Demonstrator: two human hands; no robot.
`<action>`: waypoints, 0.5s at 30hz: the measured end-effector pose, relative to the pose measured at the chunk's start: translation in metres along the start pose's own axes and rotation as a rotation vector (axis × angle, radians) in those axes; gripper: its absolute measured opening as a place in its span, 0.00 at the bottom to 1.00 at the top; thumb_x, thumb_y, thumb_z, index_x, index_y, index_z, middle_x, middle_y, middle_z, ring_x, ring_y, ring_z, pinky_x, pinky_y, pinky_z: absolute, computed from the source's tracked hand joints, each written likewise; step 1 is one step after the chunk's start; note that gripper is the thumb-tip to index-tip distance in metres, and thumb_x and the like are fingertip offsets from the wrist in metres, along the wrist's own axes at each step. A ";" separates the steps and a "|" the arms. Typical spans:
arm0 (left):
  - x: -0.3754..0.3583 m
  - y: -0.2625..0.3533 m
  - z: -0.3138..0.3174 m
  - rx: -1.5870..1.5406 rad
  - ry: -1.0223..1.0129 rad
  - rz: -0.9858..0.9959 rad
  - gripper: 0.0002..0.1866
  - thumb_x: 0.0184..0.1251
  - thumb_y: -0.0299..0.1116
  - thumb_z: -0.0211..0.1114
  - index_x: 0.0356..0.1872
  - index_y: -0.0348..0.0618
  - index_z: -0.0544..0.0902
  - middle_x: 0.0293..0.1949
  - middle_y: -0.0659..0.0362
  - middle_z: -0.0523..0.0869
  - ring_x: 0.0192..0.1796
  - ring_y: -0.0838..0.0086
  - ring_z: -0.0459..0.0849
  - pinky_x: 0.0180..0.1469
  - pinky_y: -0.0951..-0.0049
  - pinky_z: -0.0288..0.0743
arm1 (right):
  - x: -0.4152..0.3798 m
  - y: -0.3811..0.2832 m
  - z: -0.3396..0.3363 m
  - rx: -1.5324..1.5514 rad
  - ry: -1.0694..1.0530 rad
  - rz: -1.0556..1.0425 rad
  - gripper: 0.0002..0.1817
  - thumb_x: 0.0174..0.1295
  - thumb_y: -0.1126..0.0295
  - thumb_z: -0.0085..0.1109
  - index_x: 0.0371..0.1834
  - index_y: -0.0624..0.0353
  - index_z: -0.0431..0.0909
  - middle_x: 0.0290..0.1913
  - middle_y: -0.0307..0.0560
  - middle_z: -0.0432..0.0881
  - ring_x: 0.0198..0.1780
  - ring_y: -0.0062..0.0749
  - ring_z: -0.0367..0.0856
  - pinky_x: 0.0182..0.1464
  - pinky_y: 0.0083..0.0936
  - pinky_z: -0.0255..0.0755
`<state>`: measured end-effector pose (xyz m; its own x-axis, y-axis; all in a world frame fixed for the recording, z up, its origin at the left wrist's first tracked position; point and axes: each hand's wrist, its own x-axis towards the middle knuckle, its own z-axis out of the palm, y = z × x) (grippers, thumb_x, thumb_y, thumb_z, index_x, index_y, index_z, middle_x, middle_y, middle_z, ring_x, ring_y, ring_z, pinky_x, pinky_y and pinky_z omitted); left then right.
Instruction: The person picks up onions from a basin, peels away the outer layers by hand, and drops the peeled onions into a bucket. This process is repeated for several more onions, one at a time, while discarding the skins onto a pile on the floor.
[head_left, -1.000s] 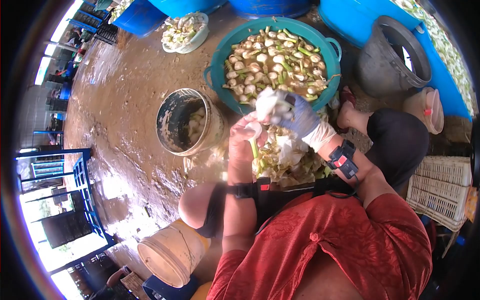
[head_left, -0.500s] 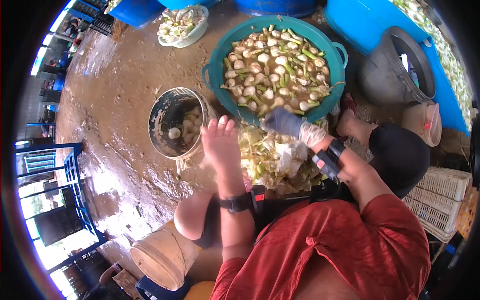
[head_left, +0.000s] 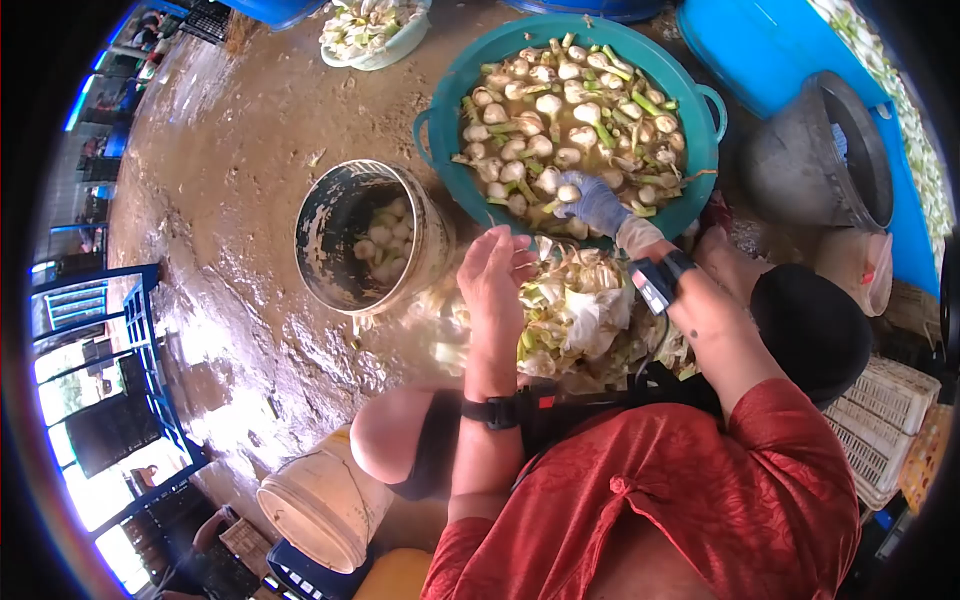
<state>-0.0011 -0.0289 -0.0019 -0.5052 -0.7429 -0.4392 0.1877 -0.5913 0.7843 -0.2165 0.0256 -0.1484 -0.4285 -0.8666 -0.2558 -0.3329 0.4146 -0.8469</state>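
Note:
My right hand (head_left: 597,207), in a blue-grey glove, reaches over the near edge of a round green tub (head_left: 447,135). Its fingers are closed on a white garlic bulb (head_left: 568,193) with a short green stem. Many more garlic bulbs (head_left: 549,104) float in brownish water in the tub. My bare left hand (head_left: 494,268) hovers in front of the tub, fingers loosely curled and apart, with nothing visible in it. To its left, a stained bucket (head_left: 428,255) holds several garlic bulbs (head_left: 388,240). Below the gloved hand lies a heap of garlic peelings (head_left: 590,310).
A pale basin (head_left: 395,48) of peelings stands at the back left. Dark grey pot (head_left: 800,160) and blue container (head_left: 740,60) flank the tub on the right. A beige bucket (head_left: 310,520) is at lower left; white crates (head_left: 880,410) sit at lower right. The floor (head_left: 240,200) is wet and muddy.
My right hand has reached further over the tub and now grips a garlic bulb. My left hand has swung right, away from the bucket, its fingers more curled. The view has shifted slightly.

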 end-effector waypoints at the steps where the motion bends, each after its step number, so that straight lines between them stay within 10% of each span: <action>1: 0.001 -0.002 0.001 -0.002 -0.002 -0.002 0.11 0.67 0.35 0.59 0.44 0.38 0.77 0.35 0.54 0.83 0.33 0.73 0.83 0.31 0.78 0.76 | -0.014 -0.023 -0.005 0.022 0.109 -0.187 0.33 0.44 0.63 0.71 0.56 0.59 0.71 0.50 0.54 0.79 0.48 0.44 0.79 0.51 0.31 0.72; 7: 0.000 -0.004 0.010 0.448 0.078 0.067 0.22 0.65 0.41 0.62 0.52 0.34 0.75 0.36 0.57 0.82 0.29 0.79 0.79 0.29 0.81 0.73 | -0.067 -0.131 -0.013 -0.367 0.250 -0.570 0.37 0.45 0.63 0.72 0.60 0.57 0.68 0.56 0.51 0.75 0.55 0.44 0.76 0.55 0.34 0.70; 15: -0.010 -0.002 0.001 -0.007 -0.346 0.114 0.19 0.68 0.29 0.56 0.58 0.33 0.70 0.48 0.55 0.81 0.45 0.74 0.81 0.40 0.77 0.78 | -0.103 -0.155 -0.019 0.450 -0.031 -0.495 0.35 0.48 0.71 0.69 0.62 0.58 0.65 0.56 0.52 0.76 0.56 0.38 0.77 0.57 0.31 0.70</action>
<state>0.0029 -0.0205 0.0014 -0.7355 -0.6549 -0.1740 0.2645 -0.5139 0.8161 -0.1373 0.0561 0.0181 -0.2890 -0.9351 0.2051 -0.0982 -0.1842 -0.9780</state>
